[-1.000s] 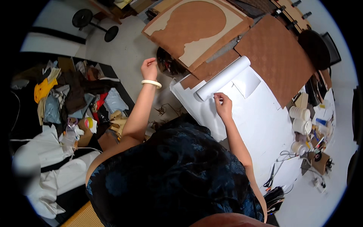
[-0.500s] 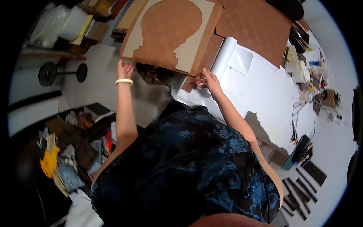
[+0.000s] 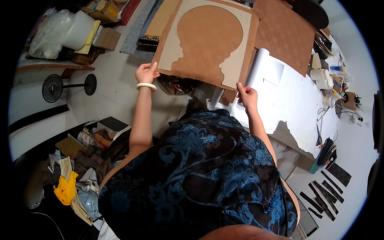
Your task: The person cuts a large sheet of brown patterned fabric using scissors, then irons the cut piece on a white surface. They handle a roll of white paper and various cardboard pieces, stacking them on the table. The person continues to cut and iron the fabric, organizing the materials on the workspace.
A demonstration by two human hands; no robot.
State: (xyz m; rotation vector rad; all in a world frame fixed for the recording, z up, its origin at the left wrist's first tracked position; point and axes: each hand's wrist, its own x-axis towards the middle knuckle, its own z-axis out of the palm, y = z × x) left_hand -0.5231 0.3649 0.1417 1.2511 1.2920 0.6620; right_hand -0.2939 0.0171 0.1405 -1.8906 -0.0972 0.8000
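Note:
A brown leather-like sheet (image 3: 208, 44) lies in front of me, its near edge reaching past the table edge. On top of it is a cream card template (image 3: 245, 28) with a large rounded, head-like cutout. My left hand (image 3: 147, 73), a pale bangle (image 3: 146, 86) on its wrist, is closed on the sheet's near left corner. At the near right corner, my right hand (image 3: 247, 97) pinches the edge of the sheet next to the template's tip. A small brown piece (image 3: 228, 97) hangs below that edge, beside the right hand.
A white paper roll (image 3: 259, 66) and white paper (image 3: 296, 108) cover the table's right part, with another brown sheet (image 3: 284, 36) behind. Scissors (image 3: 319, 138) and white tubs (image 3: 322, 76) are at the far right. Left are a dumbbell-shaped stand (image 3: 74, 85) and a bin of scraps (image 3: 80, 160).
Both hands have gone from loose, spread fingers to closed grips on the sheet's near corners. The whole view has shifted, so the sheet and table appear farther right and lower.

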